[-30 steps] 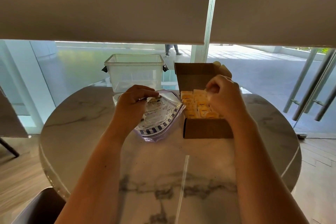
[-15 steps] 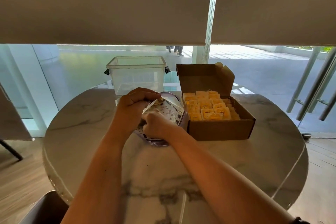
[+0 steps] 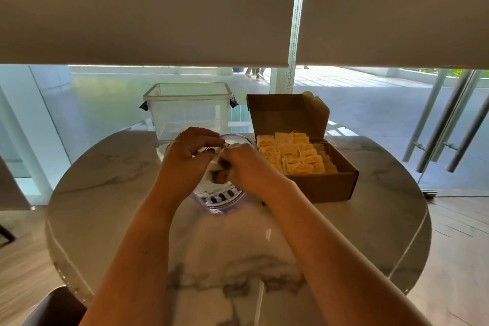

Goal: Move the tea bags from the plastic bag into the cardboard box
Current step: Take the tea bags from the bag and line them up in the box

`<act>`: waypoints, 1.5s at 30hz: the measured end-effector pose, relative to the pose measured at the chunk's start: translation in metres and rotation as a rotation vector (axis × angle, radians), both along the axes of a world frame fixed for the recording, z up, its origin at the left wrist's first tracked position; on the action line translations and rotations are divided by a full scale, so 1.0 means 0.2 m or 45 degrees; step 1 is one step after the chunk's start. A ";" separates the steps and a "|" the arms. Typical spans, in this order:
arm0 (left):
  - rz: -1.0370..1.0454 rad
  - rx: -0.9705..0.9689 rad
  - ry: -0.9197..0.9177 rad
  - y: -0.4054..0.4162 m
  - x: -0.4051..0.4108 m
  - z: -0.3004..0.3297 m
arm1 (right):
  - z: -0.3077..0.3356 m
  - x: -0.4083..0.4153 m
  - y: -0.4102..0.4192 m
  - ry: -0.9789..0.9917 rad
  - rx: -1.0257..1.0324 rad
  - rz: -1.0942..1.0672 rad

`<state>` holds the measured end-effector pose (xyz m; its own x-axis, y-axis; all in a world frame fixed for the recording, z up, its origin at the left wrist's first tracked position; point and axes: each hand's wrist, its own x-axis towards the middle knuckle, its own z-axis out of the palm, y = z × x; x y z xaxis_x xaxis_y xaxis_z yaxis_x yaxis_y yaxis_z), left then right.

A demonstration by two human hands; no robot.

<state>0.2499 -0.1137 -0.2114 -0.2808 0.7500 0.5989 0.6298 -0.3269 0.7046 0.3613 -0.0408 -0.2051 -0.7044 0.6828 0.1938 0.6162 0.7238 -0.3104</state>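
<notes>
A clear plastic zip bag (image 3: 221, 197) with a printed label lies on the round marble table (image 3: 238, 241). My left hand (image 3: 185, 159) grips the bag's open rim and holds it up. My right hand (image 3: 244, 167) reaches into the bag's mouth with fingers curled; what they hold is hidden. To the right stands an open cardboard box (image 3: 325, 182), its lid flap upright, filled with several yellow tea bags (image 3: 293, 156) standing in rows.
An empty clear plastic container (image 3: 189, 108) with black clips stands behind the bag at the table's far edge. Glass wall and blinds lie beyond. A dark chair back (image 3: 55, 307) sits at the near left.
My right hand left the cardboard box, crossed left and went into the bag's mouth. My left hand stayed on the bag's rim. The view shifted slightly.
</notes>
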 end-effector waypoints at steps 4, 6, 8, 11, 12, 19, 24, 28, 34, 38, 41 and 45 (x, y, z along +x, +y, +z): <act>0.019 -0.185 0.083 0.00 0.04 0.01 | 0.07 0.16 -0.04 0.292 0.088 0.058; -0.003 -0.229 0.070 0.00 0.05 0.00 | 0.08 0.18 -0.04 0.327 0.087 0.061; -0.011 -0.264 0.051 0.00 0.04 -0.01 | 0.09 0.19 -0.04 0.321 0.108 0.064; -0.007 -0.351 0.085 0.01 0.05 -0.02 | 0.08 0.19 -0.04 0.295 0.176 0.060; 0.011 -0.362 0.104 0.02 0.05 -0.02 | 0.09 0.19 -0.04 0.300 0.193 0.048; 0.004 -0.252 -0.285 0.05 0.07 -0.02 | 0.11 0.22 -0.05 0.832 -0.120 -0.076; -0.037 -0.258 -0.327 0.04 0.09 -0.01 | 0.12 0.24 -0.06 0.976 -0.466 -0.016; -0.047 -0.266 -0.263 0.04 0.10 0.00 | 0.13 0.26 -0.06 1.107 -0.552 -0.037; -0.130 -0.262 -0.380 0.02 0.11 0.00 | 0.12 0.26 -0.04 1.075 -0.727 -0.104; -0.121 -0.251 -0.380 0.03 0.12 0.01 | 0.12 0.28 -0.02 1.163 -0.587 -0.151; -0.113 -0.279 -0.363 0.04 0.11 0.00 | 0.15 0.32 -0.01 1.197 -0.524 -0.140; -0.123 -0.268 -0.428 0.05 0.10 -0.01 | 0.16 0.41 0.06 1.172 -0.358 -0.284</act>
